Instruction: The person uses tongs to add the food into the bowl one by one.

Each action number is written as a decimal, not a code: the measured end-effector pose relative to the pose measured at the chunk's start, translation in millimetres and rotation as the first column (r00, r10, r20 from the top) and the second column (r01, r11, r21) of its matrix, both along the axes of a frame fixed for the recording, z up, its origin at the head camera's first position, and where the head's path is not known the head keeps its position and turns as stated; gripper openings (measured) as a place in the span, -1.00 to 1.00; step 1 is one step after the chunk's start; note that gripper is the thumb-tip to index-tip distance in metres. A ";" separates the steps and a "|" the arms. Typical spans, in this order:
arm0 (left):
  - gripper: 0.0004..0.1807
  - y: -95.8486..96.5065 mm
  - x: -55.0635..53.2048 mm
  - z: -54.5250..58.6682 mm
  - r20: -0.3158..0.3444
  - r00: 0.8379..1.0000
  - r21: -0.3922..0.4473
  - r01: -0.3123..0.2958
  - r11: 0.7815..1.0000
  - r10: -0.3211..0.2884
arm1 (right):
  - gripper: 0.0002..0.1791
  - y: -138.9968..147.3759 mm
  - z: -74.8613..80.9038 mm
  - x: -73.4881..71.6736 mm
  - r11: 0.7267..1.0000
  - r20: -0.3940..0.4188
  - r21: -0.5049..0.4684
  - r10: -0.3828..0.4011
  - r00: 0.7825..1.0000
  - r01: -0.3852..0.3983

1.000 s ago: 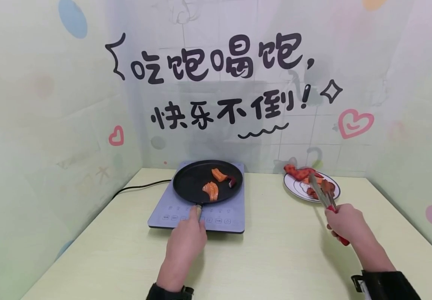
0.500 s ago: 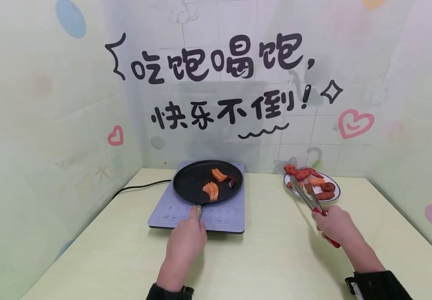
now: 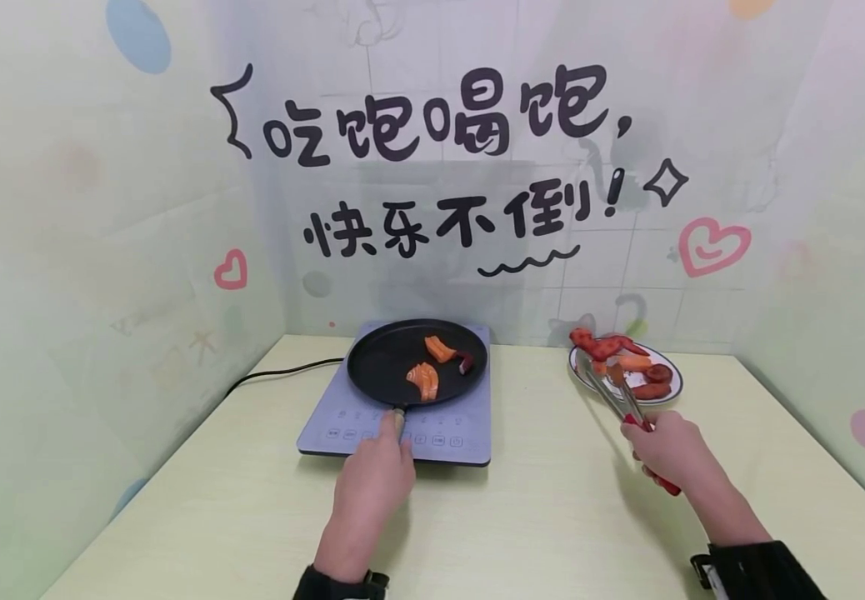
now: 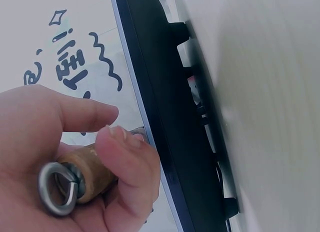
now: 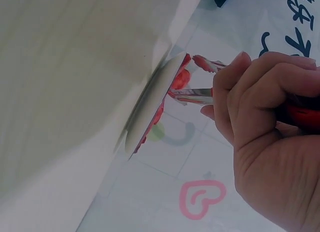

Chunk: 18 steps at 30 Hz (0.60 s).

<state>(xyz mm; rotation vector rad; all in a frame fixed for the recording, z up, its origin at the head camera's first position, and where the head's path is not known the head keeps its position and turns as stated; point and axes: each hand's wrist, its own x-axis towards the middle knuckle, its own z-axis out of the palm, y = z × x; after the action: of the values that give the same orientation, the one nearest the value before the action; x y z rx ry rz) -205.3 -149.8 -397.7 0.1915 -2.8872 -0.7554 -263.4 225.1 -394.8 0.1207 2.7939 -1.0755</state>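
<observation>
My left hand (image 3: 375,479) grips the wooden handle (image 4: 95,172) of a black frying pan (image 3: 380,367), its metal ring showing in the left wrist view. Two orange salmon-like pieces (image 3: 423,381) and a small dark red piece (image 3: 466,362) lie in the pan. With my right hand (image 3: 672,450) I hold metal tongs (image 3: 607,397) by their red handles. The tong tips are spread apart over the left part of a white plate (image 5: 156,99) with a dark rim. On it lie red wing-shaped food (image 3: 603,343), an orange piece (image 3: 632,363) and reddish-brown pieces (image 3: 653,390).
Beneath the pan is a lavender induction cooker (image 3: 327,421) with touch buttons. Its black cord (image 3: 282,371) runs left across the pale table (image 3: 530,500). Decorated wall sheets (image 3: 432,292) enclose the back and both sides.
The right hand and tongs have moved left over the plate, uncovering the food at its right. The tong arms have spread wider. My left hand and the pan stay put.
</observation>
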 end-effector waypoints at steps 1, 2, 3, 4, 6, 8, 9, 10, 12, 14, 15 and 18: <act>-0.36 0.1 0.1 0.2 0.001 1.000 0.001 0.000 1.000 0.000 | -0.52 -0.1 -0.4 0.0 1.000 -0.003 0.002 0.004 1.000 -0.004; -0.36 0.2 0.1 0.1 0.002 1.000 0.001 0.000 1.000 0.000 | -0.53 -0.3 -0.9 0.1 1.000 -0.007 0.004 0.009 1.000 -0.009; -0.36 0.3 0.2 0.3 0.001 1.000 0.001 -0.001 1.000 0.001 | -0.54 -0.6 -1.3 0.2 1.000 -0.011 0.007 0.015 1.000 -0.015; -0.36 0.3 0.3 0.3 0.001 1.000 0.000 -0.002 1.000 0.002 | -0.55 -1.2 -1.8 0.2 1.000 -0.016 0.009 0.022 1.000 -0.022; -0.36 0.4 0.6 0.7 0.000 1.000 0.000 -0.003 1.000 0.003 | -0.57 -2.6 -2.5 0.3 0.999 -0.023 0.010 0.037 0.999 -0.037; -0.36 0.2 1.0 1.5 -0.003 1.000 -0.001 -0.004 1.000 0.004 | -0.60 -4.5 -2.6 0.5 0.999 -0.025 0.013 0.050 0.998 -0.050; -0.36 0.1 1.2 2.0 -0.005 1.000 -0.004 -0.004 1.000 0.004 | -0.60 -5.5 -2.6 0.5 0.999 -0.023 0.013 0.053 0.998 -0.052; -0.36 0.1 1.5 2.0 -0.006 1.000 -0.005 -0.003 1.000 0.003 | -0.60 -6.3 -2.5 0.5 0.998 -0.020 0.012 0.055 0.998 -0.055; -0.36 0.1 1.7 2.4 -0.009 1.000 -0.012 -0.003 1.000 0.003 | -0.59 -7.2 -2.3 0.3 0.998 -0.011 0.011 0.058 0.998 -0.057; -0.36 0.3 1.5 2.0 -0.008 1.000 -0.014 -0.003 1.000 0.003 | -0.56 -7.4 -2.3 0.2 0.998 -0.007 0.013 0.061 0.998 -0.061; -0.36 0.5 1.3 1.6 -0.008 1.000 -0.014 -0.003 1.000 0.003 | -0.56 -7.3 -2.7 -0.1 0.998 -0.007 0.012 0.064 0.998 -0.064; -0.36 1.1 1.1 0.9 -0.005 1.000 -0.009 -0.002 1.000 0.002 | -0.60 -6.9 -3.7 -0.2 0.997 -0.018 0.007 0.075 0.997 -0.075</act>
<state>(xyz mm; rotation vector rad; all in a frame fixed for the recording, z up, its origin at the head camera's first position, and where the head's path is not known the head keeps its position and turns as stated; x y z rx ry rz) -204.2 -148.7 -396.8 0.1915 -2.8844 -0.7418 -263.7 218.2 -398.5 0.0063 2.7933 -1.0561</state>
